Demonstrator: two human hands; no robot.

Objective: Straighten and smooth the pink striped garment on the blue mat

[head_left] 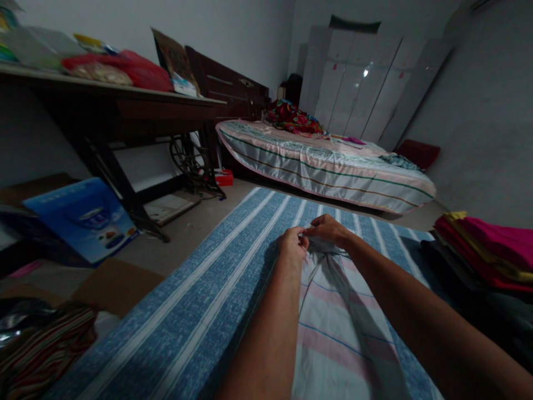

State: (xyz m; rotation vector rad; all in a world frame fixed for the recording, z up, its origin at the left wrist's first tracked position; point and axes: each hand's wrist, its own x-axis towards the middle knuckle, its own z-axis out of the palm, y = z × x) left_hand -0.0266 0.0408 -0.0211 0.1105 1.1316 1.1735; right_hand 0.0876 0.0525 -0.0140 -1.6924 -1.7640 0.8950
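Observation:
A pale cloth (333,328) with pink bands and thin blue lines lies lengthwise over the blue-and-white striped bedcover (208,289). Its far end is gathered into creases; whether it is a garment I cannot tell. My left hand (293,243) is closed at that gathered end, thumb and fingers pinched on the fabric. Just beside it, my right hand (327,229) pinches the same edge, its fingertips almost touching the left ones. The fabric right between the fingers is mostly hidden.
Folded clothes (491,250) are stacked on the right. Beyond stands another bed (325,166) with a patterned cover. To the left are a sewing machine table (166,111) loaded with bags, a blue box (85,219), cardboard (116,283) and striped cloth (54,344).

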